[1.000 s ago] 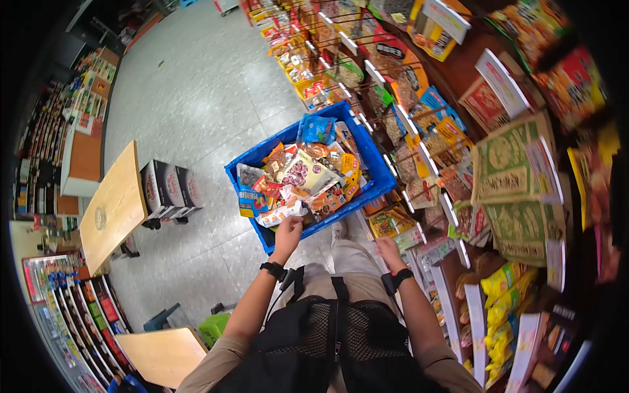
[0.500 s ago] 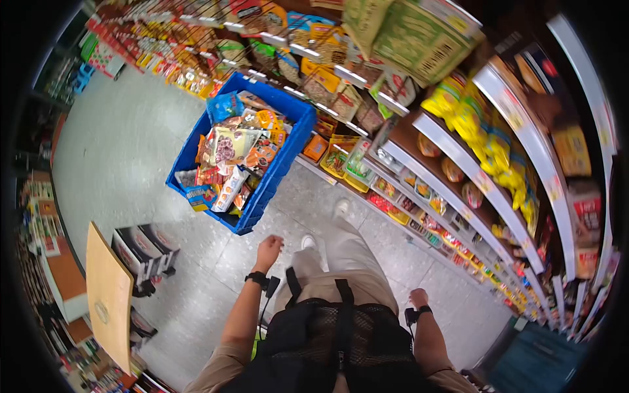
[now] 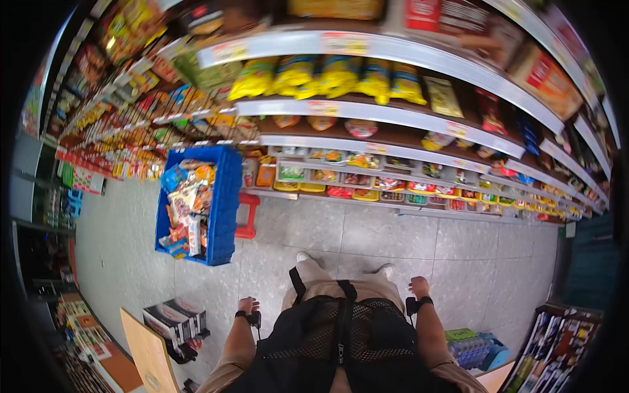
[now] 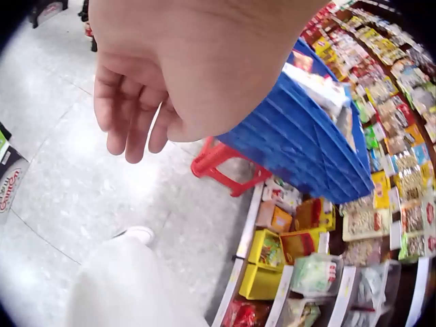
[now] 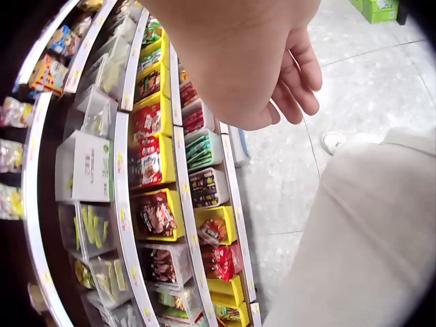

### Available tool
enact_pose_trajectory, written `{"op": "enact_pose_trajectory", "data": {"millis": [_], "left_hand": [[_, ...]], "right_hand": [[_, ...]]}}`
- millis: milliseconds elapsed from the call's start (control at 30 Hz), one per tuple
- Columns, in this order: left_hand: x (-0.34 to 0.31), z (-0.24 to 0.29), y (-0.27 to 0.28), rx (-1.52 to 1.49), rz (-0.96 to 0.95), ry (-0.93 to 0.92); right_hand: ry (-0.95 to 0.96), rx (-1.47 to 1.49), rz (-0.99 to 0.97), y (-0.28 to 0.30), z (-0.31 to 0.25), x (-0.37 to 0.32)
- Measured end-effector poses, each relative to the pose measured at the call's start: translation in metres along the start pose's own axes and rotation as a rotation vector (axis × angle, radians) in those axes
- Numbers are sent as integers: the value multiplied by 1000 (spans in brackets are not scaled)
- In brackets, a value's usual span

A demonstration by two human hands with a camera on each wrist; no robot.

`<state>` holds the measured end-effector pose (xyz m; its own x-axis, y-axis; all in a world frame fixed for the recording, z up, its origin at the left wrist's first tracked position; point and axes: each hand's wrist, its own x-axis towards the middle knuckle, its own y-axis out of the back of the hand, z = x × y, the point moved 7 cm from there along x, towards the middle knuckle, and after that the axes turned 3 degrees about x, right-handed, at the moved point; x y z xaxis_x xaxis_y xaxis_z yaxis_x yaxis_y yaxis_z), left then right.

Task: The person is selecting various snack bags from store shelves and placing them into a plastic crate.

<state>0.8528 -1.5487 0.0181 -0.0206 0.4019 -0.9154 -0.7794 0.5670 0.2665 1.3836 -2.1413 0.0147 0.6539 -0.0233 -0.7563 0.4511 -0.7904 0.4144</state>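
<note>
My left hand (image 3: 248, 304) hangs beside my hip, its fingers loosely extended and holding nothing. In the left wrist view the same hand (image 4: 184, 75) overlaps the blue crate (image 4: 300, 143), which stands farther off. My right hand (image 3: 419, 286) hangs on the other side, holding nothing; the right wrist view shows its fingers (image 5: 300, 75) loosely bent. Ahead and to the left, the blue crate (image 3: 225, 216) is heaped with snack bags (image 3: 190, 196) and rests above a red stool (image 3: 247, 216). A white packet (image 3: 194, 234) lies near its closest end.
Shelves (image 3: 393, 121) of packaged snacks run across the front, with yellow bags (image 3: 327, 75) on an upper level and bins (image 5: 153, 160) of small packs lower down. Dark boxes (image 3: 173, 321) and a wooden tabletop (image 3: 147, 347) stand at left. A dark green panel (image 3: 593, 275) is at far right.
My left hand has let go of the snack packet it touched in the crate and dropped to my side. I have turned right and stepped back, so the crate now appears farther left.
</note>
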Motion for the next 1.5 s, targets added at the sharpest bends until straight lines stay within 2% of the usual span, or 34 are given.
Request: {"op": "enact_pose_trajectory", "data": {"millis": [100, 133, 167, 200, 233, 267, 300, 333, 400, 433, 533, 667, 767, 833, 867, 900, 933, 967, 1033, 1133, 1200, 1233, 1333, 1367, 1433, 1500], "left_hand": [[-25, 52, -99, 40, -49, -171], [-26, 71, -139, 8, -165, -236], [-44, 98, -185, 36, -102, -190], [-63, 119, -236, 120, -93, -273], [-67, 131, -291, 61, -196, -356], [-62, 132, -344, -238, -581, -233], [-74, 145, -393, 3, -550, -346], [-161, 178, -445, 318, -385, -605], [-205, 191, -530, 540, -456, -686], [-233, 196, -566, 557, -536, -783], [-280, 196, -643, 616, -630, -816], [-277, 182, -696, 787, -617, -741], [-226, 164, -702, 893, -554, -587], [-177, 150, -693, 849, -508, -376], [-175, 141, -686, 862, -427, -270], [-161, 139, -682, 938, -396, -232], [-118, 133, -679, 920, -338, -218], [-143, 138, -688, 969, -255, -209], [-134, 135, -701, 988, -219, -176], [-160, 139, -787, 953, -213, -160], [-159, 136, -854, 828, -321, -185], [-160, 132, -897, 695, -491, -163], [-265, 151, -1047, 796, -580, -381], [-285, 151, -1083, 777, -627, -442], [-322, 155, -1164, 933, -787, -508], [-394, 163, -1230, 1173, -856, -797]], "right_hand": [[-154, 162, 14, 62, 46, -7], [-164, 185, 24, 84, 64, -7], [-181, 226, -16, 100, 72, -4], [-196, 267, -57, 117, 80, -1], [-194, 338, -42, 142, 89, 4], [-208, 365, -36, 162, 105, 6], [-177, 390, 15, 184, 116, 11], [-148, 415, 67, 202, 127, 14], [-158, 520, 109, 238, 137, 14], [-180, 582, 119, 249, 143, 9], [-220, 642, 127, 279, 162, 3], [-183, 671, 166, 310, 162, 3], [-144, 693, 182, 328, 156, 15], [-97, 690, 154, 339, 148, 23], [-103, 691, 163, 351, 143, 25], [-98, 687, 144, 363, 133, 26], [-93, 684, 124, 378, 125, 30], [-68, 716, 128, 395, 123, 41], [-84, 738, 148, 427, 123, 51], [-125, 786, 192, 480, 128, 83], [-177, 744, 177, 511, 131, 97], [-202, 724, 168, 530, 131, 103], [-148, 550, 163, 588, 120, 133], [-63, 530, 172, 603, 113, 146], [86, 496, 256, 645, 88, 176], [154, 595, 287, 690, 47, 181]]}}
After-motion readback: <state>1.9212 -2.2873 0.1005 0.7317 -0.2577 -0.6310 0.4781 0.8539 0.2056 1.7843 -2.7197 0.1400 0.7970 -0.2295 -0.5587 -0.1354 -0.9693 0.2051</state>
